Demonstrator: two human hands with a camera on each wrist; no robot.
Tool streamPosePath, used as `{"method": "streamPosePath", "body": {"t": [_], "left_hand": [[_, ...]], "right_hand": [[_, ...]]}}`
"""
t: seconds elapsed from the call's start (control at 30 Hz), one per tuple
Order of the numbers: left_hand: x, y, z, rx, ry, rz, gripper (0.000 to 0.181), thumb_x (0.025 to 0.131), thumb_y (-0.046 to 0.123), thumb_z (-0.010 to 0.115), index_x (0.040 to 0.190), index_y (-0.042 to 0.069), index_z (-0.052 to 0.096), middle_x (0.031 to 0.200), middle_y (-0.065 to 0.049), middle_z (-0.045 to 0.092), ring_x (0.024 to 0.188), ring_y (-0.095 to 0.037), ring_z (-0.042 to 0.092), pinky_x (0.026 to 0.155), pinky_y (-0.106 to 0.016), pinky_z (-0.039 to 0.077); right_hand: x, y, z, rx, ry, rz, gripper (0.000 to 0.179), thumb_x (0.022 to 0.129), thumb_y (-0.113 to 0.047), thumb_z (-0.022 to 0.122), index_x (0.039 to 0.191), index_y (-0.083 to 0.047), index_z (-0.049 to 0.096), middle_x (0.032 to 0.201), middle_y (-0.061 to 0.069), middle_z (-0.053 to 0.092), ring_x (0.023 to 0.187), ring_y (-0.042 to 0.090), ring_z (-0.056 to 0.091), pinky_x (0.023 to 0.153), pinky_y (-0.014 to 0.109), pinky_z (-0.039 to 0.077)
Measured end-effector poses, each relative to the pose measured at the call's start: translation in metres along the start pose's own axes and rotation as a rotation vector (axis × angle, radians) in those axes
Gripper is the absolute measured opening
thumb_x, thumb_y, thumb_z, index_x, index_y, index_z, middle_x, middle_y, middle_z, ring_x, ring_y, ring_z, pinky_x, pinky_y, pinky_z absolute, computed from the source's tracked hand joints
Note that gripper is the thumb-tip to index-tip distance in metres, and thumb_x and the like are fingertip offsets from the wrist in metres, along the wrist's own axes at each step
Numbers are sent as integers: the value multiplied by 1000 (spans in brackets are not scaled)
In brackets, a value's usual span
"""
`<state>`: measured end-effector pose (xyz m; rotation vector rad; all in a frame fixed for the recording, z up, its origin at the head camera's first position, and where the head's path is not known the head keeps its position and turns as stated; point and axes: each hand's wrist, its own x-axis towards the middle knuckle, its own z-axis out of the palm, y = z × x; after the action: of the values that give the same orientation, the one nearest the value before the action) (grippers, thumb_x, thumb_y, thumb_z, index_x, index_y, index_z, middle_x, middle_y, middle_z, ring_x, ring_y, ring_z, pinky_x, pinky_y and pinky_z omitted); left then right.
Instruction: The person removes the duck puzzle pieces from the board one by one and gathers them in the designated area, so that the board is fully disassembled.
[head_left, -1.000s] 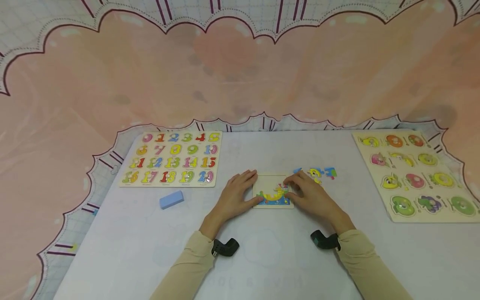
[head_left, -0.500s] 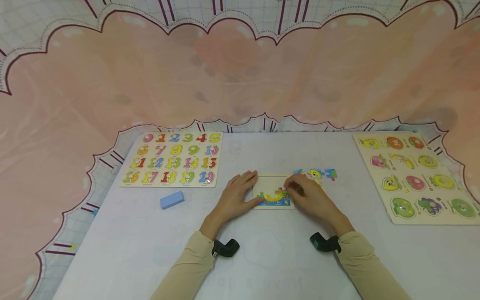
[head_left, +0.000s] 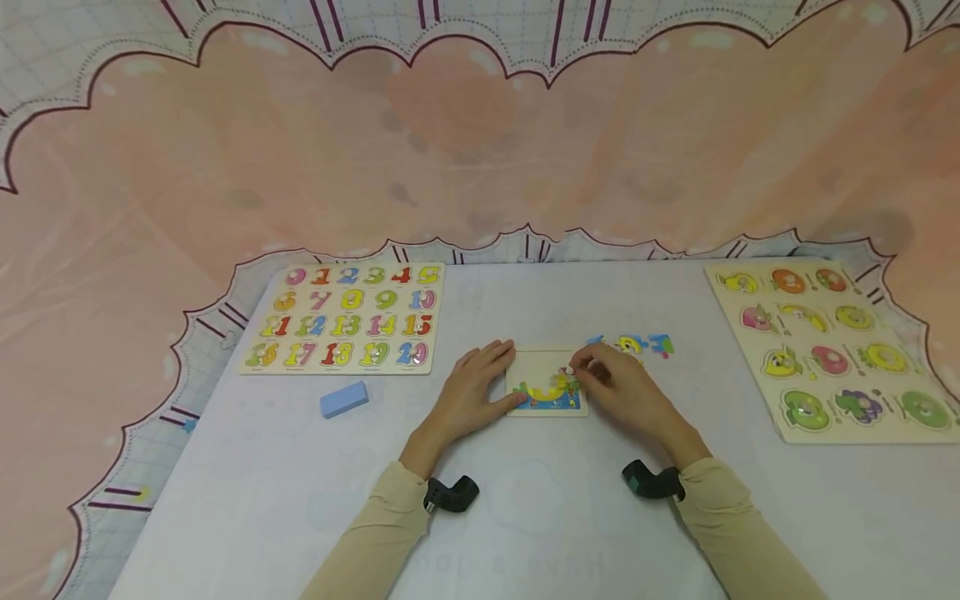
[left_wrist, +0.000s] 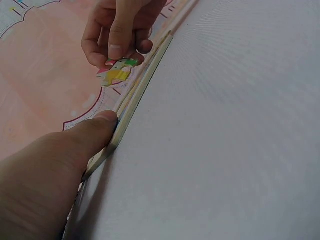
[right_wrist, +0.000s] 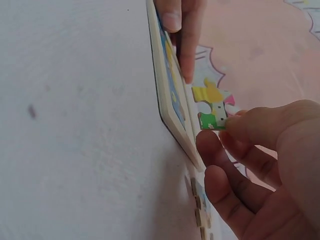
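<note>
Right thumb has closed up toward the index finger since a second ago; left hand hasn't shifted. Clock positions are in the head view, centred on the small puzzle board, 12 = far side.

Left to right:
- Number board (head_left: 337, 369): between 9 and 10, well apart, numerals 0 to 20 seated.
- Blue block (head_left: 344, 400): 9 o'clock, just below the number board, tilted.
- Left hand (head_left: 471, 385): 9 o'clock, thumb spread from fingers, thumb resting on the near-left rim, fingertips at the far-left edge.
- Small puzzle board (head_left: 536, 367): flat on the white table (head_left: 525, 475), between both hands. Blue-and-yellow picture strip (head_left: 551, 402) fills its 6 o'clock side; upper part bare wood.
- Puzzle piece (right_wrist: 216, 116): yellow, green, white and pink, held up off the board toward 2.
- Right hand (head_left: 626, 392): 3 o'clock, pinching that piece between thumb and fingertips, other fingers curled loosely.
- Loose pieces (head_left: 660, 346): 2 o'clock, on the table, partly hidden by the right hand.
- Fruit board (head_left: 847, 338): 3 o'clock, well apart.
</note>
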<state>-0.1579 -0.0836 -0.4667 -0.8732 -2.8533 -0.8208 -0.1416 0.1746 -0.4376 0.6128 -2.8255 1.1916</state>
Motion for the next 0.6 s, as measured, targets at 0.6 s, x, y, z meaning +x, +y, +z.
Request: {"method": "streamPosePath", "body": {"t": [0.6], "left_hand": [[0,-2,1,-21,6,1,72,84,45,67,142,9,43,150,-3,39,143,-21,30,119,-41,19]], "right_hand": [[-2,19,-31,20,70,45,13,93,-8,58,105,-7,61,100,7,68,83,17,61,73,24,52]]}}
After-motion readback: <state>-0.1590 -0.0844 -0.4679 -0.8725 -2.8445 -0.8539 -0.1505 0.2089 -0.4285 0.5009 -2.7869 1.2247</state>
